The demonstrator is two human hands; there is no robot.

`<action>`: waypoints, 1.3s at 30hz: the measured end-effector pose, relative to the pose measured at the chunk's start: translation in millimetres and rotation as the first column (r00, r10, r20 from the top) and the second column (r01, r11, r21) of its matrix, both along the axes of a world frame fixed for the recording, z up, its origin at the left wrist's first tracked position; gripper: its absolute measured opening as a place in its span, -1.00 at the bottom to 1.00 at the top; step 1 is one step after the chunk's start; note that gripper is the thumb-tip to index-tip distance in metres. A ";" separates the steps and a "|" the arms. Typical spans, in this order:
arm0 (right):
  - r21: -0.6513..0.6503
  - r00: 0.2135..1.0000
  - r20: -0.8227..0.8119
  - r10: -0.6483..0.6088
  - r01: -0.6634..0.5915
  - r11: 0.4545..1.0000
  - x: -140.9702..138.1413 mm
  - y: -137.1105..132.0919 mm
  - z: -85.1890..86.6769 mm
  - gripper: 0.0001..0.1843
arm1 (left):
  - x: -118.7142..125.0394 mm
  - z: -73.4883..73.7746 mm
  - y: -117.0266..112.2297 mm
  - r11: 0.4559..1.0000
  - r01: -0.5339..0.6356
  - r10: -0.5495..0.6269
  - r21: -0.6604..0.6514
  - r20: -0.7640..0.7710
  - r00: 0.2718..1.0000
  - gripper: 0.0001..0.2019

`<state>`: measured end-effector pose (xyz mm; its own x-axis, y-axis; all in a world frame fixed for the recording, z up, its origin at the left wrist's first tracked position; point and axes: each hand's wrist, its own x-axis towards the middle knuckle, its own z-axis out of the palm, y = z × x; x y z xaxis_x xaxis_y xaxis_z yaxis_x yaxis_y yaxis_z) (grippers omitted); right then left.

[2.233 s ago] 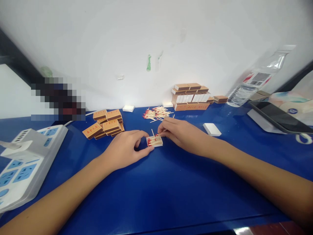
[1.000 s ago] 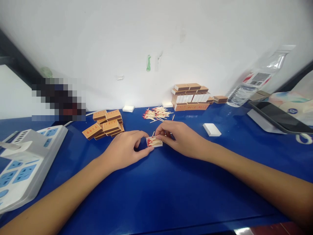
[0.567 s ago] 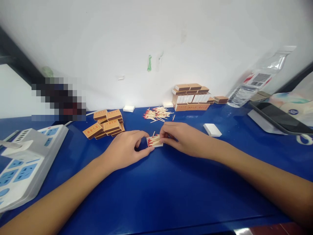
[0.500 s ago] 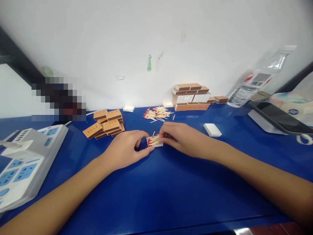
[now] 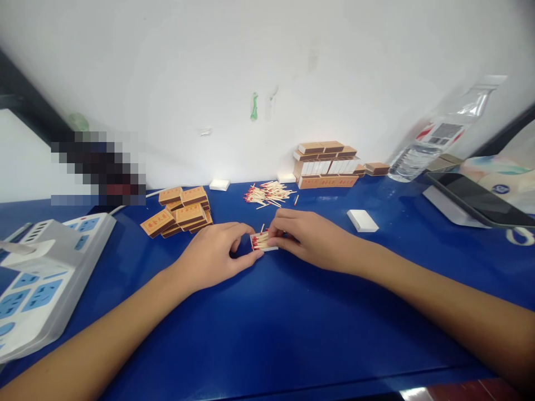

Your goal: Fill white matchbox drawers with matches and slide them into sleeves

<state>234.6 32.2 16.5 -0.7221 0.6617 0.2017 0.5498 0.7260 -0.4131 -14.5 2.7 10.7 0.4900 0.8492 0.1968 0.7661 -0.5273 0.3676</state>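
Note:
A small white matchbox tray [image 5: 271, 248] with red-tipped matches [image 5: 259, 241] in it lies on the blue table. My left hand [image 5: 219, 253] grips the tray's left end between thumb and index finger. Over the tray's right part, my right hand [image 5: 307, 238] is closed in a pinch, its fingertips on the matches and hiding some of them. One match sticks up at the tray's far side. Just beyond is a loose pile of matches [image 5: 270, 194], with a single match [image 5: 296, 200] apart to its right.
Orange matchboxes [image 5: 190, 214] are heaped at left, and more form a stack [image 5: 328, 181] by the wall. White trays [image 5: 363, 221] lie about. A power strip [image 5: 79, 289] stands at left; a water bottle [image 5: 434, 136] and a phone [image 5: 480, 200] are at right.
My right hand has shifted slightly left over the tray, covering more of the matches. My left hand keeps its hold on the tray.

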 end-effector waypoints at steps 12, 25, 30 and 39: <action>0.057 0.993 -0.106 -0.049 0.056 0.997 -3.7 -1.2 -1.9 -0.90 | 1.0 0.0 0.1 0.999 0.038 -0.038 0.013 0.003 0.999 -0.68; 0.095 0.990 -0.088 0.110 -0.102 0.990 1.8 15.1 -14.9 -0.72 | 1.2 0.9 -2.2 0.996 0.085 -0.085 -0.012 -0.007 0.996 -0.71; 0.159 0.991 -0.114 0.074 -0.055 0.986 1.3 15.6 -8.7 -0.77 | 1.4 1.4 -2.1 0.997 0.068 -0.068 -0.019 0.005 0.998 -0.70; 0.181 0.985 -0.143 0.096 -0.069 0.981 -3.0 2.5 -2.4 -0.90 | 3.0 1.9 -2.2 0.998 0.058 -0.058 -0.013 0.014 0.998 -0.70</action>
